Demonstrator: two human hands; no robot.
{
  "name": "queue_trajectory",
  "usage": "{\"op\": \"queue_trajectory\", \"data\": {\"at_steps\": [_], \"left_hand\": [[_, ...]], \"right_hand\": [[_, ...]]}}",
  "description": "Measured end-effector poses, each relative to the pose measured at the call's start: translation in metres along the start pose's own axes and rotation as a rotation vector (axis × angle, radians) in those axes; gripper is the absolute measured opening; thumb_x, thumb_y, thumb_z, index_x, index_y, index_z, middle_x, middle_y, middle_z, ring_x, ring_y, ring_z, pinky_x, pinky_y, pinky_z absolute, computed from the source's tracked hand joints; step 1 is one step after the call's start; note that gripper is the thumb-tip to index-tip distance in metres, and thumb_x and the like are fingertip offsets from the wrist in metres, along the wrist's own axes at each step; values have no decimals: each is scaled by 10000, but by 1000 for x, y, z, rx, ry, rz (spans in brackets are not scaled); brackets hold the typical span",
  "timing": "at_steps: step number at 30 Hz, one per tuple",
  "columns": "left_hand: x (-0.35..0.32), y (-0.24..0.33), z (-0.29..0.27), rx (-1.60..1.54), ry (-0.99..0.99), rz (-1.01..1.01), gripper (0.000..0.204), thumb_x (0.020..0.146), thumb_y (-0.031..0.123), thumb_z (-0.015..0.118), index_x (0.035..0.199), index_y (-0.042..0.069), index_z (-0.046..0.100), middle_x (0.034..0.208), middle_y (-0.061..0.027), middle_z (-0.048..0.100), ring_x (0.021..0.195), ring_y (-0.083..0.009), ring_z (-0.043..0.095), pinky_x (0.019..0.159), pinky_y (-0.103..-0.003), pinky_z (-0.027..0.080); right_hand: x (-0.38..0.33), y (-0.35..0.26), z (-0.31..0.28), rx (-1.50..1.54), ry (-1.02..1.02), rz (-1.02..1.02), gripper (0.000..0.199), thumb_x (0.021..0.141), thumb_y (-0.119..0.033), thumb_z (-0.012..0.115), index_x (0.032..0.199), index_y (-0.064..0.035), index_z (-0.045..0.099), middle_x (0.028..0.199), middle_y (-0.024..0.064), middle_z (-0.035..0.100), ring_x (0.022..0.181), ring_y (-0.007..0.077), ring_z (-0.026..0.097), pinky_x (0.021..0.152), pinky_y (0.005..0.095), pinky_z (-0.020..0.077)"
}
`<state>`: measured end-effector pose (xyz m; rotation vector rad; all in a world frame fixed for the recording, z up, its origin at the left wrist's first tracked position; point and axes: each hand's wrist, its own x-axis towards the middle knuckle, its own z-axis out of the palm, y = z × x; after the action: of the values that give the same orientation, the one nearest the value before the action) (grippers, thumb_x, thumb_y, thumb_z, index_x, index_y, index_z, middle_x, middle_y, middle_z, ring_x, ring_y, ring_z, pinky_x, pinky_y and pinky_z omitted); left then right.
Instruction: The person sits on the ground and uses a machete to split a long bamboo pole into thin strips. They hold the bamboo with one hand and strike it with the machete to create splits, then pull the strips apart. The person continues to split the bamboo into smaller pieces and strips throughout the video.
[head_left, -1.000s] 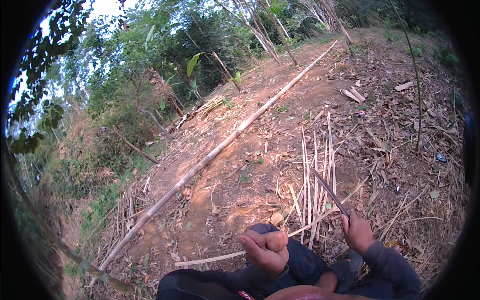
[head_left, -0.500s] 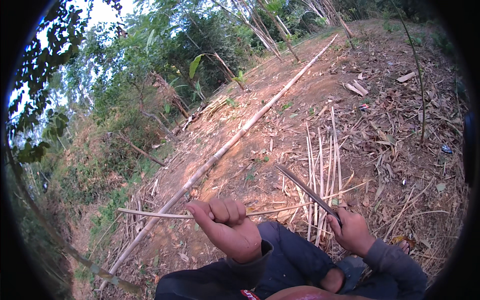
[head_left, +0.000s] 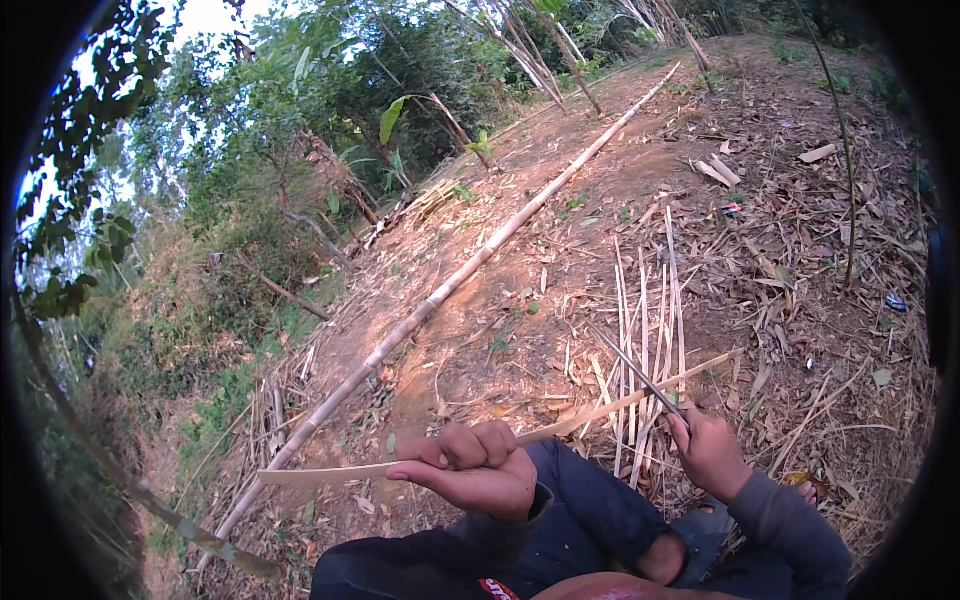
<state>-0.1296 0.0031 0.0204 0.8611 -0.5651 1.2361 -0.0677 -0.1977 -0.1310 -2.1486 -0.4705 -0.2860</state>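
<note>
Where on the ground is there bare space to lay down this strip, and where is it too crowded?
Bare dirt lies between the long bamboo pole and the bundle of split strips. Right of the bundle, dry leaf litter covers the ground. The left hand grips the strip; the right hand holds a knife.

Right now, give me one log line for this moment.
left hand: grips bamboo strip | right hand: holds knife against strip | split strips on ground

Just 1 view: a fisheye camera on the person's head, tilted down and forward over a dirt slope (head_left: 560, 260). The hands sit close at the lower edge; trees bend along the far rim.
</note>
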Motion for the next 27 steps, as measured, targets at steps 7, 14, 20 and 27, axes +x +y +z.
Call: {"op": "queue_trajectory", "data": {"at_steps": [7,14,20,27], "left_hand": [[-5,3,-13,-38,-40,-15,416,1033,554,279,806,206,289,519,52,160,394,-54,76,335,-258,75],[-12,20,-18,-92,-144,-14,454,1017,598,202,822,196,282,467,28,206,376,-69,74,342,-272,88],[-18,9,-27,-111,-170,-34,451,1020,591,210,815,194,272,478,30,194,386,-64,74,343,-260,84],[-15,9,-24,-84,-177,-49,436,1024,584,229,809,208,282,503,41,175,410,-59,63,361,-261,70]], "right_hand": [[-6,6,-6,49,-8,100,450,978,-362,554,721,6,574,576,232,566,571,433,588,531,511,449],[7,-45,-7,7,-47,-299,408,931,-411,612,730,-59,565,554,164,565,530,381,597,501,475,466],[12,-14,1,-42,-22,-96,445,958,-418,572,748,-26,583,569,197,582,537,421,593,519,509,479],[8,-54,-14,-118,-68,-341,477,943,-475,569,743,-43,586,595,153,595,536,389,616,513,493,498]]}}
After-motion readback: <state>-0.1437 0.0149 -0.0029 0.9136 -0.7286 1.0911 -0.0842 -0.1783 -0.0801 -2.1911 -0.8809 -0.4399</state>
